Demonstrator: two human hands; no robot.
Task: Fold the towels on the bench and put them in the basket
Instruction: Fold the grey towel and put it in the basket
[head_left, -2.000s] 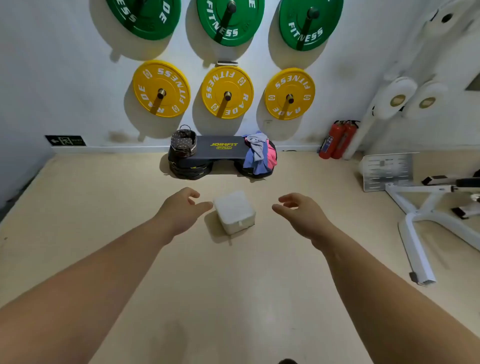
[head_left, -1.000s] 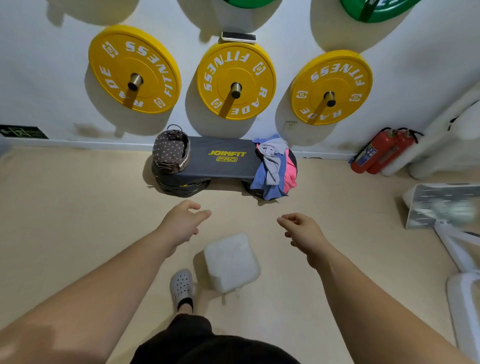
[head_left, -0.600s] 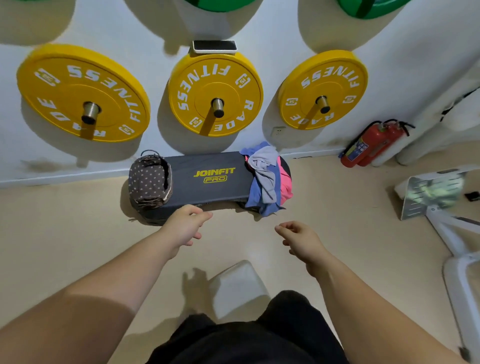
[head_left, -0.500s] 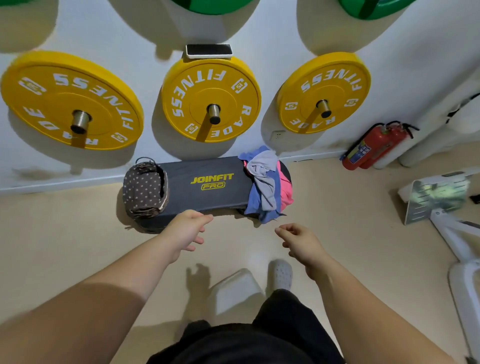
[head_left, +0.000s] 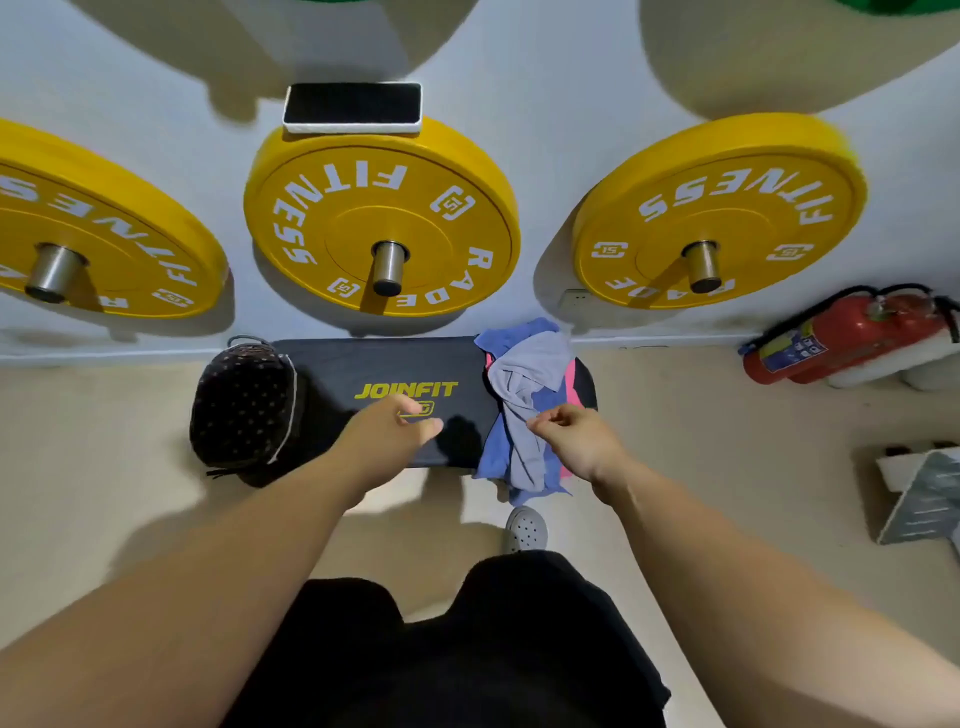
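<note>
Two bare hands hover over a dark tabletop. The left hand, fingers loosely spread, holds nothing above its bare middle. The right hand, fingers slackly curled, is empty just beside a heap of towels in blue, grey and pink, spilling over the right front edge. One dotted basket sits at the left end. Three yellow weight plates hang behind.

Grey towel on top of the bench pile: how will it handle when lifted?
Likely floppy: the grey towel lies crumpled and drapes over the bench edge. Probably light, thin cloth. It may drag the blue towel along, since the two lie tangled.
</note>
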